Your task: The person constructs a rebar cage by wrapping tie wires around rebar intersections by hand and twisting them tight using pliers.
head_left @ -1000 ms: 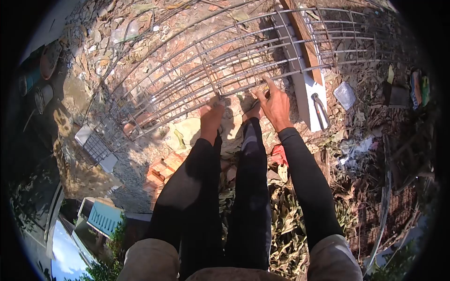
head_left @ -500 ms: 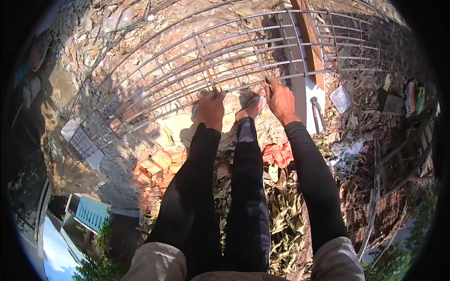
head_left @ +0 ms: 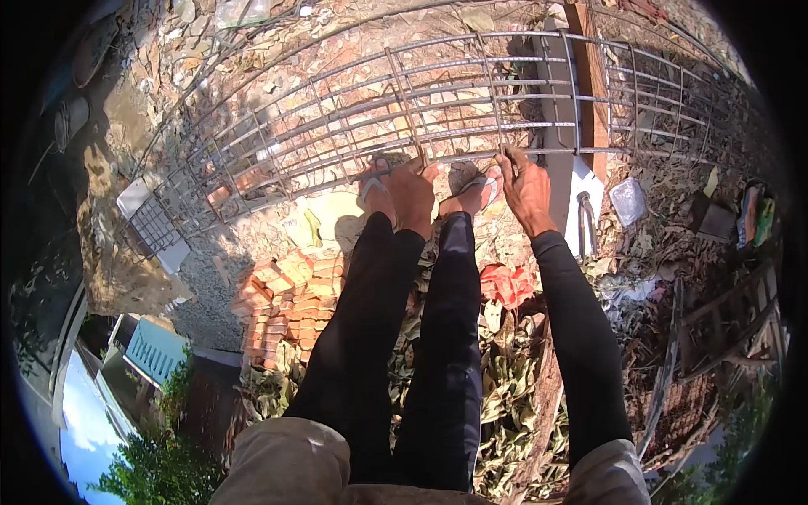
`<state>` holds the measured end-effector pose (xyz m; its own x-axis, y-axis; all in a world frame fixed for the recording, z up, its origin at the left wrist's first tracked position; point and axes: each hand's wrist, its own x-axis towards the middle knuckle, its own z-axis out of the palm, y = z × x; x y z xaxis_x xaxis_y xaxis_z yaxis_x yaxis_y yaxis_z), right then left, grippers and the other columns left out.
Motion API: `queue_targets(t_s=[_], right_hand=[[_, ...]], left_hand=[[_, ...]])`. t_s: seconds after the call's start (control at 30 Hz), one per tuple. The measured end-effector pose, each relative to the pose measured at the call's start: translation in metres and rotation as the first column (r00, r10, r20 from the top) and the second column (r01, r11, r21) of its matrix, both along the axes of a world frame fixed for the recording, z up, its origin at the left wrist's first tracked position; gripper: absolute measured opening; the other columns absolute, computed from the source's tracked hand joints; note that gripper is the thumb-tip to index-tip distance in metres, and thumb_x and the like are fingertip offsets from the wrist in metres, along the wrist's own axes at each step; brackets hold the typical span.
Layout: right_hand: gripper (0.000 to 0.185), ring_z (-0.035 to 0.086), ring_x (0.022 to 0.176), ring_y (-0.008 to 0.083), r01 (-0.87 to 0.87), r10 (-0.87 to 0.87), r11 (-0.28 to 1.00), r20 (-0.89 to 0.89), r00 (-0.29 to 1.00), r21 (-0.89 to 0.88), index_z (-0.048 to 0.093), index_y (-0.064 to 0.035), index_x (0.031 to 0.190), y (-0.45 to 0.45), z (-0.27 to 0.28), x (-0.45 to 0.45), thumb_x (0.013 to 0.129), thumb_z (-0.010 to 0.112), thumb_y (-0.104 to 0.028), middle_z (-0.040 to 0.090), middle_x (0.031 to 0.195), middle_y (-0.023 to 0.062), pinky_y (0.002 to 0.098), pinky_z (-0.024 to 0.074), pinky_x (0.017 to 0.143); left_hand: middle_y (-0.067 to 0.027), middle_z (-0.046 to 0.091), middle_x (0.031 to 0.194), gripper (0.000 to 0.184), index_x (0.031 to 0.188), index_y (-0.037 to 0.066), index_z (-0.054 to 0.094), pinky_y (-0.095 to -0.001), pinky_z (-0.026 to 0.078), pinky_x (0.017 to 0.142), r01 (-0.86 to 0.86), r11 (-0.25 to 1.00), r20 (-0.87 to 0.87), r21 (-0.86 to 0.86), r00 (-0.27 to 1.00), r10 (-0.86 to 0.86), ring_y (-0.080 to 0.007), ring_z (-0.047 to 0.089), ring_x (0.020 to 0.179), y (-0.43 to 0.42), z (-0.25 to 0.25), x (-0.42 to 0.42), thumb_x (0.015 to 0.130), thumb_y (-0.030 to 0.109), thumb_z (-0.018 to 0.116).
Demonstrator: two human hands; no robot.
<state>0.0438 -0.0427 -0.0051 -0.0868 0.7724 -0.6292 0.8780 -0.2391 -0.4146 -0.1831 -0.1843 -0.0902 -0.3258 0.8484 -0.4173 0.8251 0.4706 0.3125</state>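
The steel bar cage (head_left: 406, 101) lies lengthwise in front of the person. A wooden beam (head_left: 589, 93) and a pale board (head_left: 581, 181) pass beneath its right part. The left hand (head_left: 412, 198) is at the near edge of the cage, back upward, fingers curled inward. The right hand (head_left: 528, 195) is at the same edge, further right along the cage, fingers bent and the tips drawn close together. Fingertips are small and partly hidden, so I cannot tell whether either hand has hold of a bar or of wire. Pincers (head_left: 583, 200) lie on the board, on the near side of the cage. A clear plastic container (head_left: 628, 202) sits on the ground near the cage's right part. Stacked bricks (head_left: 295, 295) stand on its near side, toward the left end; red plastic (head_left: 507, 284) lies on its near side, apart from it.
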Motion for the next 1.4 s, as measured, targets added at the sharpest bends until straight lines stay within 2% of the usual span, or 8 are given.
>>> queue_targets(t_s=[0.13, 0.23, 0.3, 0.37, 0.5, 0.73, 1.0, 1.4], right_hand=[[0.039, 0.072, 0.100, 0.0443, 0.028, -0.026, 0.999, 0.034, 0.999, -0.040, 0.073, -0.0155, 0.130, 0.004, 0.008, -0.006, 0.102, 0.065, -0.042, 0.074, 0.108, 0.0248, 0.0497, 0.0570, 0.085], [0.038, 0.071, 0.098, 0.0446, 0.088, -0.085, 0.996, -0.058, 0.995, 0.036, 0.073, -0.0197, 0.131, 0.001, 0.010, -0.006, 0.101, 0.066, -0.043, 0.075, 0.106, 0.0230, 0.0496, 0.0570, 0.083], [0.034, 0.072, 0.099, 0.0409, 0.080, -0.080, 0.997, -0.014, 0.997, -0.017, 0.074, -0.0224, 0.130, 0.001, 0.009, -0.006, 0.100, 0.067, -0.037, 0.076, 0.111, 0.0180, 0.0501, 0.0571, 0.087], [0.038, 0.072, 0.097, 0.0417, 0.063, -0.062, 0.998, -0.056, 0.997, 0.026, 0.070, -0.0205, 0.134, -0.001, 0.004, -0.004, 0.099, 0.069, -0.034, 0.076, 0.107, 0.0195, 0.0506, 0.0570, 0.085], [0.067, 0.070, 0.094, 0.0465, 0.196, -0.183, 0.975, -0.124, 0.975, 0.107, 0.047, -0.0102, 0.150, 0.000, 0.033, -0.002, 0.096, 0.073, -0.039, 0.072, 0.103, 0.0289, 0.0514, 0.0545, 0.084], [0.043, 0.068, 0.100, 0.0491, 0.360, -0.355, 0.932, -0.087, 0.931, 0.044, 0.051, 0.0001, 0.125, -0.021, 0.078, 0.028, 0.106, 0.053, -0.038, 0.067, 0.111, 0.0325, 0.0547, 0.0504, 0.084], [0.027, 0.069, 0.078, 0.0447, -0.142, 0.135, 0.939, 0.044, 0.990, 0.314, 0.072, -0.0178, 0.127, 0.010, 0.046, 0.054, 0.105, 0.058, -0.027, 0.071, 0.084, 0.0231, 0.0527, 0.0525, 0.065], [0.027, 0.076, 0.100, 0.0373, -0.680, 0.696, 0.715, 0.258, 0.670, -0.162, 0.077, -0.0060, 0.107, 0.117, 0.038, 0.010, 0.096, 0.056, -0.018, 0.077, 0.105, 0.0196, 0.0476, 0.0594, 0.087]], left_hand=[[-0.0074, 0.067, 0.068, 0.017, 0.086, 0.004, 0.078, -0.0365, 0.047, 0.055, -0.036, 0.971, 0.089, 0.238, 0.996, 0.015, -0.0252, 0.058, 0.056, 0.022, 0.024, -0.005, 0.086, 0.021, 0.082], [-0.0011, 0.056, 0.057, 0.023, 0.085, -0.002, 0.077, -0.0329, 0.039, 0.051, -0.504, 0.846, 0.374, -0.172, 0.761, 0.529, -0.0095, 0.043, 0.054, 0.042, 0.053, 0.006, 0.085, 0.021, 0.080], [-0.0018, 0.057, 0.057, 0.024, 0.083, -0.003, 0.076, -0.0336, 0.042, 0.052, -0.507, 0.846, 0.389, -0.163, 0.755, 0.528, -0.0101, 0.046, 0.054, 0.047, 0.058, 0.005, 0.085, 0.021, 0.081], [-0.0146, 0.070, 0.074, 0.043, 0.095, -0.002, 0.075, -0.0460, 0.052, 0.072, -0.402, 0.875, 0.405, -0.270, 0.777, 0.482, -0.0303, 0.066, 0.068, 0.047, 0.061, -0.006, 0.077, 0.035, 0.089], [-0.0119, 0.068, 0.074, 0.040, 0.105, 0.000, 0.071, -0.0432, 0.053, 0.071, -0.565, 0.820, 0.247, -0.095, 0.784, 0.569, -0.0313, 0.066, 0.067, 0.083, 0.127, 0.021, 0.079, 0.025, 0.089], [-0.0193, 0.072, 0.108, 0.033, 0.115, 0.003, 0.075, -0.0494, 0.052, 0.092, 0.203, 0.936, 0.361, 0.289, 0.882, -0.303, -0.0398, 0.066, 0.107, 0.109, 0.082, 0.057, 0.090, 0.024, 0.078], [-0.0196, 0.072, 0.115, 0.038, 0.113, 0.010, 0.079, -0.0483, 0.051, 0.099, 0.141, 0.990, 0.511, -0.002, 0.851, -0.120, -0.0398, 0.065, 0.112, 0.111, 0.039, 0.068, 0.090, 0.040, 0.079], [-0.0218, 0.077, 0.110, 0.062, 0.130, -0.007, 0.067, -0.0358, 0.056, 0.089, 0.284, 0.886, 0.773, -0.365, 0.623, 0.119, -0.0256, 0.074, 0.099, 0.154, 0.029, 0.054, 0.091, 0.041, 0.077]])
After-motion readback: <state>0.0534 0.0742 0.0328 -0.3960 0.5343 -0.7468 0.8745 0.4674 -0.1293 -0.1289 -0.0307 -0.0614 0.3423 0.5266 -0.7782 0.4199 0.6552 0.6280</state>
